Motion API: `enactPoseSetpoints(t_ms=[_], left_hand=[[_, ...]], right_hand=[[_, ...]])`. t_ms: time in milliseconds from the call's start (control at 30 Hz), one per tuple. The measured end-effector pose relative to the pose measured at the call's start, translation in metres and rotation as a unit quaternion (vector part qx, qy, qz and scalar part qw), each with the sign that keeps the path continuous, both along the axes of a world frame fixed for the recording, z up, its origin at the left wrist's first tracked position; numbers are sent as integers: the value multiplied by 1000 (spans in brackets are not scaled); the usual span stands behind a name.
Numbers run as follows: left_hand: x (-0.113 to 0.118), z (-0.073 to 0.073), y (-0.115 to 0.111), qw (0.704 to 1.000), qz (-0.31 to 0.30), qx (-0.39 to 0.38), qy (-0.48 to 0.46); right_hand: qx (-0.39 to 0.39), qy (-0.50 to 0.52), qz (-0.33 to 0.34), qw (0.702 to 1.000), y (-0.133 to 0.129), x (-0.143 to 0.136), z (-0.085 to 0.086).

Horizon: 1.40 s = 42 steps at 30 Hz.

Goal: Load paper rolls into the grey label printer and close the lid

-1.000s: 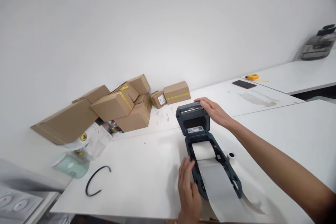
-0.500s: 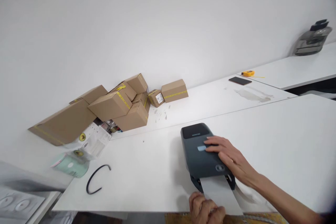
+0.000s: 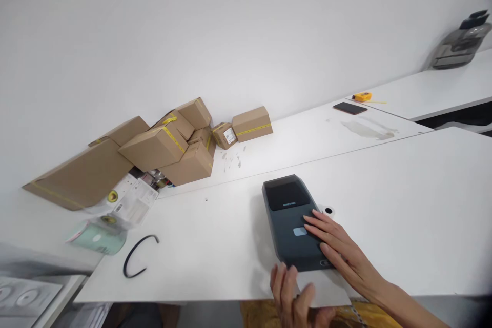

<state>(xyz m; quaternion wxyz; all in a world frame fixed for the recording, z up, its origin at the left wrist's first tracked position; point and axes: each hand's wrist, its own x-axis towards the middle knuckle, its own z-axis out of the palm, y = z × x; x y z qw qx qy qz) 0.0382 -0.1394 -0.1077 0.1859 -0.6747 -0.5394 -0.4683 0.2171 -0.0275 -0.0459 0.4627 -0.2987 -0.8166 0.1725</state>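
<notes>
Your right hand (image 3: 348,254) lies flat with fingers outstretched on the shut printer (image 3: 286,241), lower right of centre, while your left hand (image 3: 287,297) curls by the paper (image 3: 328,288), its grip too blurred to tell.

The printer (image 3: 288,243) is dark blue-grey with a black panel (image 3: 286,192) and a pale blue patch (image 3: 300,231); the paper strip (image 3: 328,287) is white; the bench (image 3: 207,251) is white with grey smudges (image 3: 361,130); the boxes (image 3: 154,148) are brown, striped with yellow tape (image 3: 254,132); the pouch (image 3: 96,238) is mint green; the cord (image 3: 129,257) black.
</notes>
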Motion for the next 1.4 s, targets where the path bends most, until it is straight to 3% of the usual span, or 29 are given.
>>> enactPoseSetpoints(t_ms=[167, 300, 667, 900, 1067, 1167, 1233, 1300, 1333, 1367, 1400], left_hand=[[-21, 26, 17, 988, -26, -78, 131], [-32, 42, 30, 982, -55, -51, 175], [-25, 17, 30, 993, -55, -37, 96], [-22, 22, 27, 994, -50, -50, 78], [-20, 26, 33, 996, -53, -37, 59], [-19, 33, 23, 994, -65, -56, 60], [-18, 36, 7, 994, -58, -98, 2], [-15, 35, -12, 978, -34, -141, -151], [-13, 34, -20, 954, -34, -158, -252], [-10, 34, -25, 908, -55, -216, -353], [-6, 34, -28, 840, -79, -285, -454]], right_hand=[[-16, -7, -2, 1000, -1, 2, 5], [-7, -13, -4, 1000, 0, 2, 8], [-36, 5, 8, 999, -2, 2, -2], [-73, -12, 0, 997, -6, 3, 5], [-52, 40, -3, 998, -5, -1, 5], [-63, 39, 10, 997, -4, -1, 6], [-86, 28, 20, 996, -5, 1, 11], [-119, 24, 21, 992, -9, 4, 16], [-140, 23, 16, 990, -11, 5, 19], [-162, 23, 10, 986, -13, 5, 21], [-182, 21, 3, 983, -15, 6, 22]])
